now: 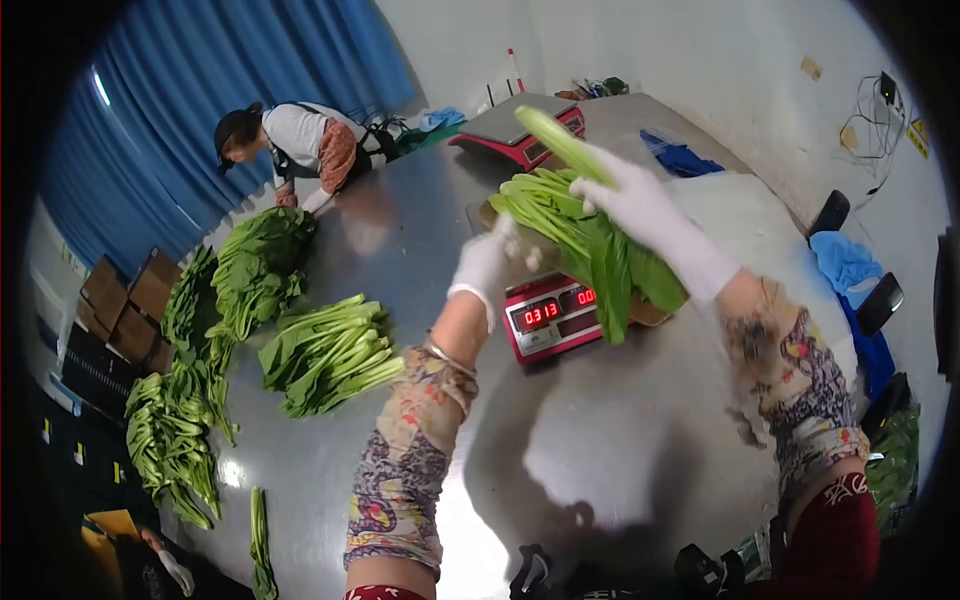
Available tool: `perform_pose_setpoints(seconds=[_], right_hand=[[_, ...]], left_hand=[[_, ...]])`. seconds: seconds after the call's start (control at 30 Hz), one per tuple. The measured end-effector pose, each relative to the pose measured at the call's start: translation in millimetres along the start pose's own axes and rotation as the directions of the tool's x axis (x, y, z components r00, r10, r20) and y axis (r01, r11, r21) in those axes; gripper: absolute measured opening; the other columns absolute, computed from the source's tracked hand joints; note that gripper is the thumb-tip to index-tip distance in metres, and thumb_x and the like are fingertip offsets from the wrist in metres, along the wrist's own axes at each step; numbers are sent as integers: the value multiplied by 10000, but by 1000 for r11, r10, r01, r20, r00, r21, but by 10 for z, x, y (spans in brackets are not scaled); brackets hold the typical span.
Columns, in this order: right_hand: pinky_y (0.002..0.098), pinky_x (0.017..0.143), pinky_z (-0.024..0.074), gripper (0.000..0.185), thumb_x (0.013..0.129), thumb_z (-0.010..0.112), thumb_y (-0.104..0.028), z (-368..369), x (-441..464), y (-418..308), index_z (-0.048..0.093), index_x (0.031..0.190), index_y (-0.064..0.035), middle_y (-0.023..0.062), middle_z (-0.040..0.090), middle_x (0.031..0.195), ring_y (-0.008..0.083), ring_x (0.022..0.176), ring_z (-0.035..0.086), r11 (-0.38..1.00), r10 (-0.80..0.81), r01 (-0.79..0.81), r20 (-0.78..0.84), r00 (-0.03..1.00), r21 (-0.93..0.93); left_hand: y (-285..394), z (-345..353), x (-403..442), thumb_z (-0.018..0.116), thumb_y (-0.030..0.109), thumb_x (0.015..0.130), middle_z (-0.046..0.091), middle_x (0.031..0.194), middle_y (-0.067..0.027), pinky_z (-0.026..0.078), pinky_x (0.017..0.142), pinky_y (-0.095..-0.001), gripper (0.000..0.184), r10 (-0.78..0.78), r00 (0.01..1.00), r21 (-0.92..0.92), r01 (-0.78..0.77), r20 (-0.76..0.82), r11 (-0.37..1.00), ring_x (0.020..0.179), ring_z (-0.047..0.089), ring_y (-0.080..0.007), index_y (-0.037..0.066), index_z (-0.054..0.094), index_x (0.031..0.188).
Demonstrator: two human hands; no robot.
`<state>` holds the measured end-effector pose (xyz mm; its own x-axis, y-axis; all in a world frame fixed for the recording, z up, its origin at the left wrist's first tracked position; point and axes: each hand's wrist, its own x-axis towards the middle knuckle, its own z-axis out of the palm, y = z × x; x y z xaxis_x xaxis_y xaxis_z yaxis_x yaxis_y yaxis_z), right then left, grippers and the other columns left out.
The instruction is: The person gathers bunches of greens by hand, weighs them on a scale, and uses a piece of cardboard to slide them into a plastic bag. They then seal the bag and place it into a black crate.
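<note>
**Holding a Single Stalk Above the Loaded Scale**

Grip closed in right hand [640, 205] around a lone stalk [557, 138], with thumb and fingers wrapped at mid-length. Held on a slant, pale end up, above the bundle of leafy greens [548, 215] on the scale [560, 335]. Probably gripped there to balance the pale end against the leafy part. Cannot tell, because of overlap, where to separate held leaves from bundle leaves.

Positioned low at the pan side: left hand [488, 262], with fingers bent and closely spaced beside the bundle. Likely placed to steady or square the greens. Cannot tell from this view whether to read the fingers as pinching a stem or merely touching.

Read 0.313 on the left-hand display [541, 315], turned toward the person and unobstructed. Note leaves hanging over the front of the scale, beside the partly covered second readout.

Laid to the left on the table [640, 430]: a loose bunch [330, 355], with pale ends pointing toward the scale, presumably for easy reach. Heaped farther left: more greens [262, 262]. Set apart near the near edge: one slim stem [262, 545]. Located behind the loaded unit: a second scale [530, 140]. Leaning at the far left edge: a co-worker [315, 140], close to the heaped greens.
</note>
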<state>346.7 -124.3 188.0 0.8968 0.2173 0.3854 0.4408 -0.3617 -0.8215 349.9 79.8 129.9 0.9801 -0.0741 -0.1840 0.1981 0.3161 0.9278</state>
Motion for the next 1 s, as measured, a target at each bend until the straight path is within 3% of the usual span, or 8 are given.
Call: perform_pose_setpoints(seconds=[0.1,0.33,0.63,0.7,0.77,0.9,0.93,1.0], right_hand=[[314,855,454,465,847,586,-183,-313,696,891,502,1292,-79,153,636,1105,220,946,610,965,-99,94,-11,995,-246],[287,826,456,424,803,618,-133,-233,812,1516,581,1221,-71,84,673,1007,148,888,590,977,175,-132,272,946,-170],[262,826,463,383,882,573,-143,291,-1240,353,542,1246,-25,98,662,977,122,903,598,917,338,-399,534,775,0],[319,833,480,500,905,564,-258,642,-1810,485,449,1332,-24,174,635,1015,236,925,619,971,229,-236,459,858,-43],[373,956,415,613,902,521,-411,790,-2127,250,396,1367,-31,260,534,1203,333,1111,544,892,405,-151,602,688,-427],[400,1018,356,891,839,516,-578,703,-2334,-335,186,1443,-13,317,366,1338,403,1216,432,916,400,-244,696,597,-318],[434,1009,360,999,782,540,-655,751,-2482,-429,153,1450,-21,345,304,1348,447,1217,399,910,377,-90,719,584,-405],[479,985,373,1066,703,624,-656,862,-2809,-471,187,1444,-26,348,295,1311,480,1224,354,867,286,163,739,610,-471]], left_hand=[[-382,156,234,538,365,931,611,987,-145,524,669,-331,408,-365,929,72,369,-64,926,794,607,-226,-23,546,1055],[-408,185,187,548,178,908,636,772,-138,485,469,-258,244,-53,997,269,67,-59,961,529,598,-183,-62,586,936],[-1006,-185,-2444,588,194,903,641,625,-80,468,532,-268,223,85,990,631,8,-117,776,552,572,-83,-3,667,833],[-1428,-191,-2877,585,246,915,643,625,-80,477,534,-263,283,106,985,612,-1,-136,790,551,581,-83,-7,663,814],[-1563,-189,-3086,559,315,929,642,628,-77,474,521,-252,354,-114,982,503,176,-153,846,532,571,-87,-8,655,820],[-1510,-126,-3211,492,444,939,644,661,-71,453,487,-222,481,-441,882,99,460,-167,882,503,546,-91,-4,637,844],[-1615,-146,-3171,410,540,932,645,698,-73,427,481,-202,592,-468,872,-54,465,-145,883,520,545,-98,-10,624,896],[-1568,-237,-3154,306,636,908,638,696,-107,464,529,-231,730,-421,907,125,421,-30,898,578,582,-137,-20,624,866]])
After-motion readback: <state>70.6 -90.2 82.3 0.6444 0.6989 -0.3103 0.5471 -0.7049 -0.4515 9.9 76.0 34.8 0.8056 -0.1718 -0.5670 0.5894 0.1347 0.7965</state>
